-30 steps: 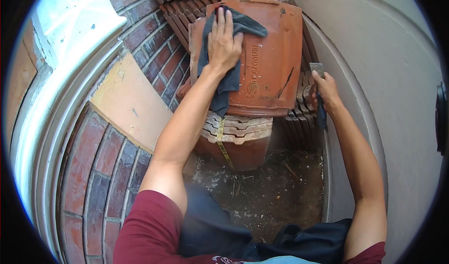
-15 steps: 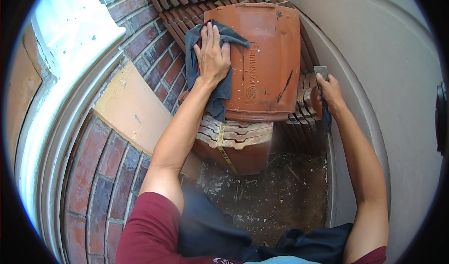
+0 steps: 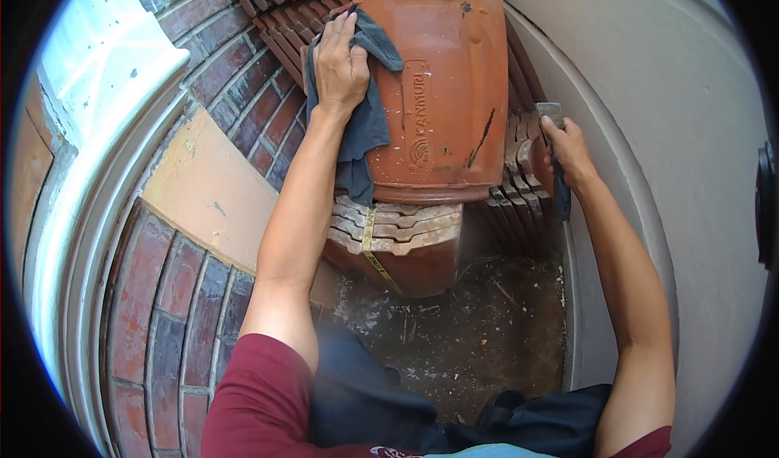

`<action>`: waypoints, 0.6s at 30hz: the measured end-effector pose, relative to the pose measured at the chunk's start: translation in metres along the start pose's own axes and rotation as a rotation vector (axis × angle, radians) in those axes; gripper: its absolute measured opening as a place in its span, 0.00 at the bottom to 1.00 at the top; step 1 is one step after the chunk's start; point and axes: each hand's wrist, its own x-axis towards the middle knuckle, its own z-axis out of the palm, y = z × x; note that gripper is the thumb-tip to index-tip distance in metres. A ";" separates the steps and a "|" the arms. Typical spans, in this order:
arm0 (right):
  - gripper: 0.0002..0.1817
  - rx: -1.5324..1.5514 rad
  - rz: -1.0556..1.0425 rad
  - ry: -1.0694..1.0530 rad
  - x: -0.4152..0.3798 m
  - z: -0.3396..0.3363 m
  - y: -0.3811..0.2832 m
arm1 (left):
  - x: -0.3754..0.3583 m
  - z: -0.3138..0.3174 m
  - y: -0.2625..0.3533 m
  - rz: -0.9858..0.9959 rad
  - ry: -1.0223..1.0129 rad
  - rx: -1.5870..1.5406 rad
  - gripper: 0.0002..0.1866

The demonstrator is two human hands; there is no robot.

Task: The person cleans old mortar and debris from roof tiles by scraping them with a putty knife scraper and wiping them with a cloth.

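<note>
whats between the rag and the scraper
Between the rag and the scraper, the head view shows the uncovered part of the tile, with raised lettering and a dark streak, then edges of stacked tiles.

Brick wall (image 3: 146,288), pale slab (image 3: 213,192), beige wall (image 3: 690,150), littered floor (image 3: 442,336), perhaps black fitting (image 3: 764,206)

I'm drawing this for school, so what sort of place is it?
It looks like a narrow outdoor spot beside a building, maybe where roof tiles are kept. You can see the brick wall, the stacked clay tiles and the dirty floor with little bits scattered on it.
</note>
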 end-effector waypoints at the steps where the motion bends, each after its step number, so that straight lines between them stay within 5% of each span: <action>1: 0.19 0.002 -0.003 0.000 0.001 0.001 0.000 | -0.003 0.003 0.000 -0.004 0.015 0.014 0.26; 12: 0.19 -0.004 0.009 -0.004 -0.004 0.005 -0.004 | 0.011 0.007 0.001 -0.136 0.035 0.005 0.25; 16: 0.19 0.000 0.004 -0.012 -0.005 0.008 -0.008 | -0.002 0.024 0.041 0.037 0.103 0.019 0.26; 18: 0.19 0.006 0.000 -0.039 -0.003 0.009 -0.003 | 0.006 0.012 0.075 0.075 -0.177 -0.226 0.24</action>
